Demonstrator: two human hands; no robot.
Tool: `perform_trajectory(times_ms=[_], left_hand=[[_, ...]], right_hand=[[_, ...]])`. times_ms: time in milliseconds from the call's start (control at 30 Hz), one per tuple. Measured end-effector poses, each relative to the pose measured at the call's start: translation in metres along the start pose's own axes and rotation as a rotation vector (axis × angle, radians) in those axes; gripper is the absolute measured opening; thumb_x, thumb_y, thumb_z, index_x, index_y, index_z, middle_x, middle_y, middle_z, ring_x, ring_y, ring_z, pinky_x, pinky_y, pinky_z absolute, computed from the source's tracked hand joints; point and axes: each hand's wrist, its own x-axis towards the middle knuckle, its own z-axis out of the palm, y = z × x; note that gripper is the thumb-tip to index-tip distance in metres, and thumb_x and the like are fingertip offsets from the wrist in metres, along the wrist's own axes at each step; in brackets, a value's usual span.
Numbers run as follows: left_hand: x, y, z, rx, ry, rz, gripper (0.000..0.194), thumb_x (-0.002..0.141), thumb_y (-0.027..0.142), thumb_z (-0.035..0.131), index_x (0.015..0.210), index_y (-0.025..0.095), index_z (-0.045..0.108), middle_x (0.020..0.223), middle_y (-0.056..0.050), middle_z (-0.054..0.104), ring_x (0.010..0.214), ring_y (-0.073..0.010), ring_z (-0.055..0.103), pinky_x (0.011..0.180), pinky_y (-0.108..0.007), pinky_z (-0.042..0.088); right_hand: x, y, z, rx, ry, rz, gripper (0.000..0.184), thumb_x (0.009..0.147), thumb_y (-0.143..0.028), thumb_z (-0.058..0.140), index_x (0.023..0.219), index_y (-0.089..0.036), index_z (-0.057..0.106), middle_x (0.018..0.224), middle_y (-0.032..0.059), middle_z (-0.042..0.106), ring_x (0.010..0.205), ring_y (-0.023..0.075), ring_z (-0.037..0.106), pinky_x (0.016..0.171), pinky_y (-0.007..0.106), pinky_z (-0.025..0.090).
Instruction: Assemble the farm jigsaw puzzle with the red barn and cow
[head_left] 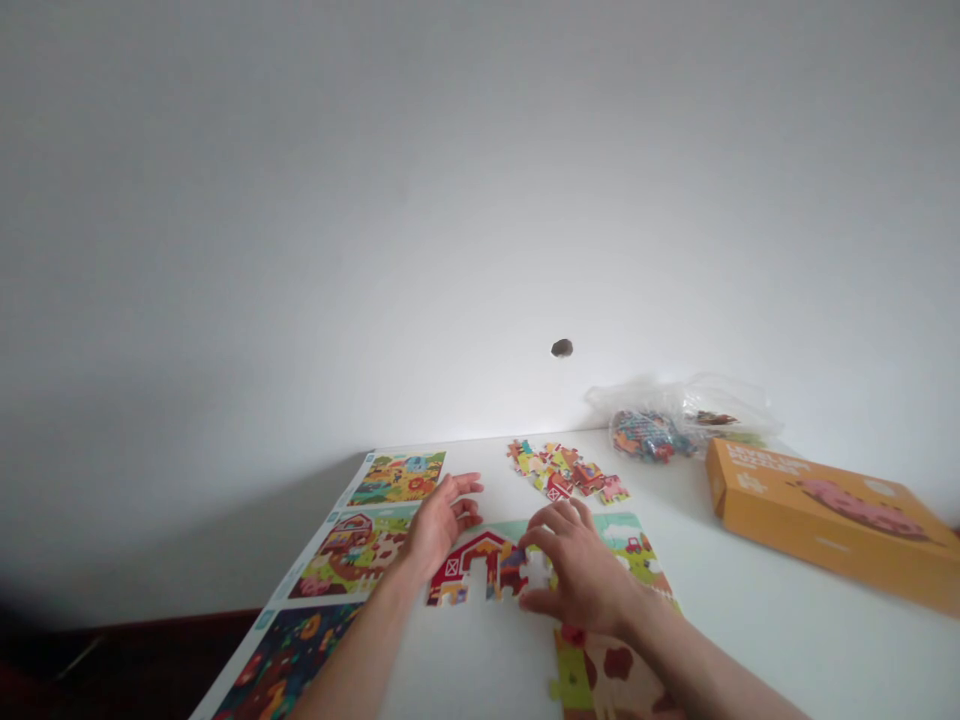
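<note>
A partly joined jigsaw puzzle point(480, 550) lies on the white table, showing a red barn, green fields and a spotted cow. My left hand point(441, 528) is at the barn's upper left edge, fingers apart and slightly curled, holding nothing. Over the middle of the puzzle, my right hand point(577, 570) arches with thumb and index finger spread around a white gap. I see no piece between them, and the hand hides part of the puzzle beneath. Loose puzzle pieces point(562, 468) lie in a pile beyond both hands.
A picture sheet point(352, 550) with printed scenes lies along the left side. Plastic bags point(652, 430) of pieces rest against the wall at the back right. An orange puzzle box point(825, 510) lies on the right. The white wall point(450, 250) has a small hole.
</note>
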Motion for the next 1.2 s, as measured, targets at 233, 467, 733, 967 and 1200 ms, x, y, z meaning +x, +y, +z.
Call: perform_trajectory(times_ms=[233, 467, 733, 967, 1200], left_hand=[[0.001, -0.004, 0.000, 0.018, -0.004, 0.022, 0.038, 0.091, 0.045, 0.054, 0.101, 0.012, 0.070, 0.099, -0.011, 0.066, 0.066, -0.0133, 0.059, 0.066, -0.032, 0.056], [0.004, -0.007, -0.003, -0.012, 0.000, 0.031, 0.040, 0.090, 0.043, 0.058, 0.101, 0.007, 0.070, 0.097, -0.012, 0.066, 0.065, -0.0129, 0.058, 0.063, -0.030, 0.056], [0.004, -0.007, -0.002, -0.015, 0.011, 0.025, 0.040, 0.091, 0.043, 0.056, 0.098, 0.006, 0.071, 0.097, -0.013, 0.066, 0.066, -0.0134, 0.058, 0.062, -0.029, 0.055], [0.004, -0.006, -0.001, -0.005, 0.017, 0.025, 0.038, 0.089, 0.042, 0.058, 0.098, 0.007, 0.071, 0.096, -0.012, 0.066, 0.065, -0.0129, 0.058, 0.062, -0.029, 0.055], [0.003, -0.006, 0.000, -0.018, 0.012, 0.031, 0.037, 0.086, 0.042, 0.063, 0.097, 0.007, 0.071, 0.096, -0.012, 0.066, 0.065, -0.0130, 0.058, 0.061, -0.028, 0.054]], right_hand=[[0.003, -0.049, 0.024, 0.103, -0.110, 0.057, 0.050, 0.065, -0.050, 0.085, 0.105, -0.030, 0.065, 0.113, 0.0058, 0.060, 0.106, 0.0295, 0.053, 0.095, 0.048, 0.041], [0.007, -0.054, 0.054, 0.145, -0.104, 0.103, 0.049, 0.073, -0.054, 0.076, 0.112, -0.028, 0.062, 0.125, 0.0061, 0.055, 0.120, 0.0308, 0.045, 0.109, 0.052, 0.028], [0.011, -0.053, 0.054, 0.140, -0.140, 0.109, 0.049, 0.073, -0.059, 0.075, 0.109, -0.028, 0.063, 0.126, 0.0053, 0.053, 0.120, 0.0294, 0.043, 0.111, 0.050, 0.025], [0.010, -0.052, 0.050, 0.169, -0.165, 0.092, 0.050, 0.073, -0.059, 0.074, 0.112, -0.029, 0.063, 0.129, 0.0056, 0.051, 0.125, 0.0311, 0.041, 0.115, 0.057, 0.015], [0.012, -0.056, 0.047, 0.166, -0.194, 0.082, 0.048, 0.076, -0.056, 0.072, 0.114, -0.028, 0.063, 0.133, 0.0069, 0.049, 0.130, 0.0321, 0.039, 0.116, 0.059, 0.013]])
